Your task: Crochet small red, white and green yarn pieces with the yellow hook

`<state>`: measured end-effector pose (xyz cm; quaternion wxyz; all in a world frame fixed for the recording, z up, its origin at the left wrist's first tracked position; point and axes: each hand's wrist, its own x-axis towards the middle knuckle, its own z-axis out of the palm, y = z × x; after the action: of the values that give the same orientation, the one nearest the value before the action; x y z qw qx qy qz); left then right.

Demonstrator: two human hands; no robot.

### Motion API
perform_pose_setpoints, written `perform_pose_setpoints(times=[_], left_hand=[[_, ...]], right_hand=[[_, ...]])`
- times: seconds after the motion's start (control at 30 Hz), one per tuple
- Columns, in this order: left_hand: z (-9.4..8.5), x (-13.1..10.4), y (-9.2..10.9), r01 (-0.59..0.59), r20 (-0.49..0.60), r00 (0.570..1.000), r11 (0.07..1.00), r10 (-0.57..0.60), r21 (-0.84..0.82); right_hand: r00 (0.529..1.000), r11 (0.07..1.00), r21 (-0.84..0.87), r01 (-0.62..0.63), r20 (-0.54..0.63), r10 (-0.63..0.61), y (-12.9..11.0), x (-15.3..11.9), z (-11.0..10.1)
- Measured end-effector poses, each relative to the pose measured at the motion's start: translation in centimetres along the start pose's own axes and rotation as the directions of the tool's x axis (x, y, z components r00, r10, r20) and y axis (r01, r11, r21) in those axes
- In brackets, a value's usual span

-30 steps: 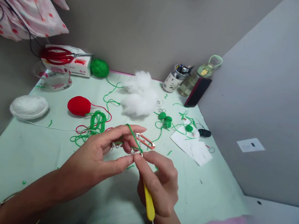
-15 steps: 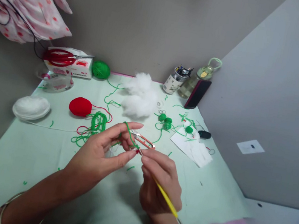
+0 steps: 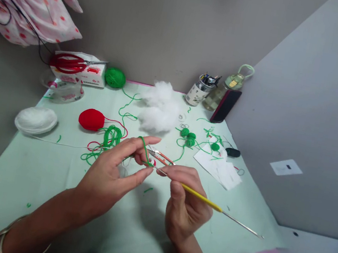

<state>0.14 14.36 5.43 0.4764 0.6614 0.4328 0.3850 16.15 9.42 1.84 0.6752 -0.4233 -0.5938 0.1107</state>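
Observation:
Green yarn (image 3: 144,145) loops over the raised index finger of my left hand (image 3: 113,169). Between that hand's thumb and fingers is a small crochet piece (image 3: 151,163) in green, red and white, partly hidden. My right hand (image 3: 189,199) grips a yellow-handled crochet hook (image 3: 202,197); its thin metal tip meets the piece, and its other metal end points to the lower right. Just behind the fingers lie orange thread snips (image 3: 161,156), partly covered by my right hand.
White stuffing (image 3: 158,114) lies at the back middle. Red yarn (image 3: 91,119), white yarn (image 3: 37,118) and a green yarn ball (image 3: 115,77) are to the left. Small green crochet balls (image 3: 191,137), paper (image 3: 217,165), a phone (image 3: 225,105) and a bottle (image 3: 223,88) stand or lie right.
My right hand has turned and shifted slightly right, swinging the hook from steep to flatter. The left hand still holds the piece, with yarn over its index finger.

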Motion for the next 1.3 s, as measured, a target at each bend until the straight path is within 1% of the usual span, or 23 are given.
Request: perform_pose_setpoints(times=[0.1,0.17,0.27,0.33,0.43,0.53,0.6,0.63,0.67,0.7,0.77,0.8,0.83,0.87,0.97,1.03,1.1,1.13,1.2,1.23,1.27,1.3], left_hand=[[0.2,0.0,0.0,0.003,-0.026,1.000,1.000,-0.002,0.014],[0.5,-0.1,-0.1,-0.024,-0.059,0.998,0.999,0.026,0.040],[0.9,-0.4,-0.4,-0.079,-0.098,0.992,0.994,0.085,0.071],[1.2,-0.6,-0.6,-0.083,-0.124,0.988,0.995,0.090,0.059],[1.5,-1.0,-0.7,-0.049,-0.169,0.984,0.999,0.050,0.013],[1.7,-1.4,-0.6,-0.024,-0.183,0.983,0.998,0.013,-0.061],[1.8,-1.4,-0.5,0.032,-0.137,0.989,0.984,-0.056,-0.177],[1.8,-1.4,-0.5,0.086,-0.075,0.991,0.959,-0.110,-0.270],[1.8,-1.3,-0.5,0.161,0.013,0.986,0.914,-0.169,-0.373],[1.7,-1.2,-0.4,0.249,0.123,0.968,0.846,-0.217,-0.471],[1.4,-0.8,-0.4,0.397,0.322,0.914,0.698,-0.245,-0.595],[1.3,-0.6,-0.4,0.443,0.385,0.891,0.648,-0.241,-0.620],[1.1,-0.4,-0.4,0.466,0.417,0.878,0.622,-0.236,-0.629],[0.9,-0.2,-0.4,0.472,0.429,0.873,0.618,-0.230,-0.629],[0.3,0.2,-0.7,0.442,0.399,0.887,0.672,-0.231,-0.594],[0.0,0.3,-0.9,0.404,0.353,0.906,0.724,-0.233,-0.559],[-0.2,0.3,-1.1,0.362,0.306,0.925,0.767,-0.225,-0.530],[-0.2,0.3,-1.2,0.345,0.291,0.932,0.780,-0.217,-0.522],[0.0,0.1,-1.2,0.325,0.278,0.939,0.786,-0.203,-0.526],[0.1,0.0,-1.3,0.323,0.280,0.940,0.782,-0.196,-0.534],[0.2,0.0,-1.3,0.325,0.287,0.938,0.777,-0.194,-0.540],[0.4,0.0,-1.3,0.331,0.298,0.935,0.771,-0.192,-0.543]], right_hand=[[0.999,0.997,-0.060,0.041,0.025,-0.039,-0.1,-0.2,0.0],[0.997,0.993,-0.101,0.068,0.029,-0.066,-0.2,-0.4,0.0],[0.997,0.987,-0.143,0.075,0.013,-0.074,-0.4,-0.6,0.2],[0.996,0.983,-0.163,0.087,0.014,-0.086,-0.5,-0.6,0.3],[0.984,0.954,-0.241,0.179,0.055,-0.171,-0.4,-0.6,0.1],[0.950,0.873,-0.373,0.313,0.143,-0.279,0.0,-1.0,-0.3],[0.925,0.817,-0.433,0.381,0.184,-0.333,0.2,-1.3,-0.5],[0.915,0.803,-0.439,0.403,0.189,-0.356,0.3,-1.3,-0.6],[0.911,0.804,-0.429,0.412,0.186,-0.368,0.4,-1.3,-0.6],[0.914,0.821,-0.401,0.406,0.171,-0.368,0.4,-1.1,-0.6],[0.939,0.891,-0.297,0.343,0.126,-0.320,0.2,-0.6,-0.6],[0.957,0.929,-0.232,0.289,0.111,-0.270,0.1,-0.2,-0.6],[0.971,0.958,-0.173,0.227,0.111,-0.210,0.0,0.2,-0.6],[0.980,0.977,-0.125,0.174,0.121,-0.159,-0.2,0.5,-0.7],[0.985,0.995,-0.064,0.082,0.158,-0.071,-0.5,1.4,-1.1],[0.990,0.999,-0.039,0.024,0.137,-0.018,-0.5,1.6,-1.5],[0.990,0.994,0.045,-0.103,0.104,0.098,-0.4,1.6,-1.7],[0.980,0.976,0.118,-0.183,0.100,0.171,-0.2,1.5,-1.7],[0.947,0.908,0.271,-0.319,0.138,0.291,0.1,1.4,-1.6],[0.936,0.884,0.311,-0.349,0.163,0.312,0.2,1.4,-1.4],[0.933,0.882,0.314,-0.353,0.186,0.307,0.3,1.4,-1.3],[0.938,0.897,0.287,-0.335,0.197,0.287,0.4,1.4,-1.1]])
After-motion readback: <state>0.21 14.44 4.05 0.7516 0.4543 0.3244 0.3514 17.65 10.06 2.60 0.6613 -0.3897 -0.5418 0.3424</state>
